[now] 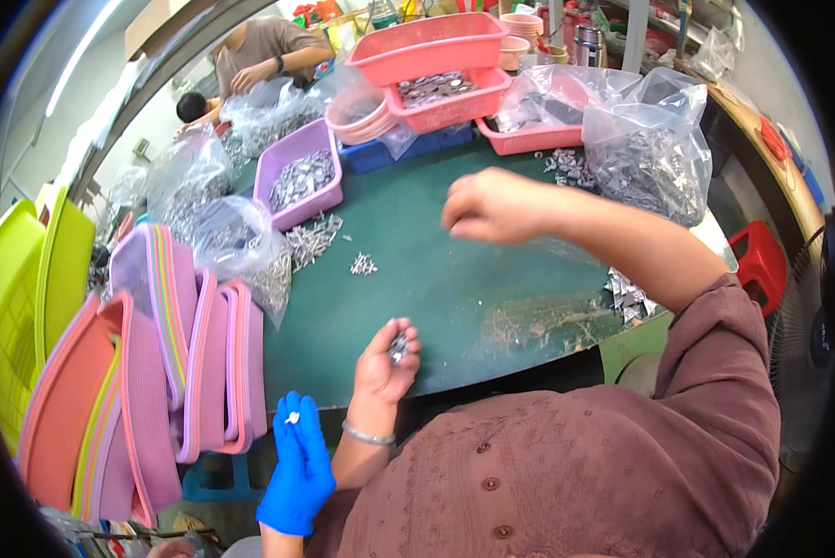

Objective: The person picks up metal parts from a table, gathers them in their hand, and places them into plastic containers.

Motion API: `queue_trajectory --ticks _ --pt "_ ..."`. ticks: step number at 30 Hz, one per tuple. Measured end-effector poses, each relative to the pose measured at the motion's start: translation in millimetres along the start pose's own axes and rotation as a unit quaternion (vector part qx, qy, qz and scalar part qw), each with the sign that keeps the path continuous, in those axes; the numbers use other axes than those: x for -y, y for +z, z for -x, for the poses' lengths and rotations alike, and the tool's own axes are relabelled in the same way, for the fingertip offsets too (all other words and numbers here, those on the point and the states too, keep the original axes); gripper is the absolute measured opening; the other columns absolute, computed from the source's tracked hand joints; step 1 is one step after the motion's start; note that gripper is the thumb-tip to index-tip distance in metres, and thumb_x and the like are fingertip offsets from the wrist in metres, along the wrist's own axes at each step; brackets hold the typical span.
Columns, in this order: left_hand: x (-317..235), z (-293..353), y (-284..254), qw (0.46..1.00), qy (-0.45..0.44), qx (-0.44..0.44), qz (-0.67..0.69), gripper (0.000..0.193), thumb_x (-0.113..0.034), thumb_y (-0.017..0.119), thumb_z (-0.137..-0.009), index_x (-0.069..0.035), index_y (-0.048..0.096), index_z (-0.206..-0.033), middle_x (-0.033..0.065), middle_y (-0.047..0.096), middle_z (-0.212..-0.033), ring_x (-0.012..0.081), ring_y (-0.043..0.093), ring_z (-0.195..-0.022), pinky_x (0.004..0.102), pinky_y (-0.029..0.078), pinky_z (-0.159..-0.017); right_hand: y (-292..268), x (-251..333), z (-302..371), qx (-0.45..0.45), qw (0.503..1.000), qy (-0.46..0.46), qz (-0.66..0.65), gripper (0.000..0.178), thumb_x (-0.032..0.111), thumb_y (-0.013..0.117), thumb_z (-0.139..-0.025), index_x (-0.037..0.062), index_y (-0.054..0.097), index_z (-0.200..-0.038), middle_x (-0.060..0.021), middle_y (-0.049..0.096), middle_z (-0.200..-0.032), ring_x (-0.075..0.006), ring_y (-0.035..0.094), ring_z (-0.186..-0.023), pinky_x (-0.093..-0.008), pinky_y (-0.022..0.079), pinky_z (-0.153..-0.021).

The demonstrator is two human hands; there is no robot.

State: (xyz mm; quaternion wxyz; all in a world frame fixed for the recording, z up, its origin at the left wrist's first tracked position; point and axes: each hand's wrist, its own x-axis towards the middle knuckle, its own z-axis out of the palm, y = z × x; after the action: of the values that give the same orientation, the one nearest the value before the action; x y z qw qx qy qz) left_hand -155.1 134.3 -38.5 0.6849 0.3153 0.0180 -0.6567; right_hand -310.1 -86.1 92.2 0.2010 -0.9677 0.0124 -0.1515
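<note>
My left hand (pixel 387 363), with a bracelet at the wrist, is palm up near the table's front edge. Its fingers curl around several small silvery metal parts (pixel 398 350). Over the middle of the table, my right hand (pixel 497 206) hangs with its fingers bent together. Whatever it may hold is hidden, and its edges are slightly blurred. A small pile of metal parts (pixel 364 265) lies on the green tabletop (pixel 408 288) beyond my left hand. Close to my left forearm, another person's blue-gloved hand (pixel 298 465) holds a small white piece (pixel 293 418).
Stacked pink and purple baskets (pixel 208 363) crowd the left side, beside green ones (pixel 64 270). A purple basket (pixel 329 195) and clear bags (pixel 655 158) hold metal parts. Pink trays (pixel 427 46) stand at the back. Another person (pixel 273 56) sits far left.
</note>
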Motion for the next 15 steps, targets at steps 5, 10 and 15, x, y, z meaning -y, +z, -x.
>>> queue_trajectory --ticks 5,10,15 --pt "-8 -9 5 0.998 0.011 -0.035 -0.049 0.014 -0.016 0.055 -0.084 -0.004 0.053 -0.09 0.0065 0.053 -0.075 0.0133 0.048 -0.059 0.0165 0.038 -0.04 -104 -50 19 0.03 0.968 0.198 0.154 0.014 0.011 0.058 -0.069 -0.0002 0.06 -0.076 -0.0153 0.06 -0.073 -0.0267 0.059 -0.07 -0.0356 0.045 -0.066" --pt "23 -70 88 0.978 -0.023 -0.005 -0.207 0.018 -0.014 0.058 -0.082 0.0 0.052 -0.093 0.0051 0.052 -0.074 0.0102 0.047 -0.058 0.0168 0.035 -0.042 -173 -72 -48 -0.035 0.958 0.19 0.21 0.015 0.008 0.056 -0.068 -0.0003 0.06 -0.08 -0.0134 0.061 -0.072 -0.0238 0.058 -0.068 -0.0345 0.046 -0.064" --pt "88 -147 129 0.626 0.363 0.157 -0.672 0.011 -0.009 0.056 -0.077 -0.001 0.059 -0.084 0.0136 0.054 -0.079 0.0312 0.052 -0.07 0.0373 0.044 -0.066 -115 -120 -148 -0.064 0.954 0.134 0.262 0.026 0.002 0.056 -0.066 0.0047 0.061 -0.092 -0.0127 0.06 -0.09 -0.0271 0.057 -0.084 -0.033 0.045 -0.076"
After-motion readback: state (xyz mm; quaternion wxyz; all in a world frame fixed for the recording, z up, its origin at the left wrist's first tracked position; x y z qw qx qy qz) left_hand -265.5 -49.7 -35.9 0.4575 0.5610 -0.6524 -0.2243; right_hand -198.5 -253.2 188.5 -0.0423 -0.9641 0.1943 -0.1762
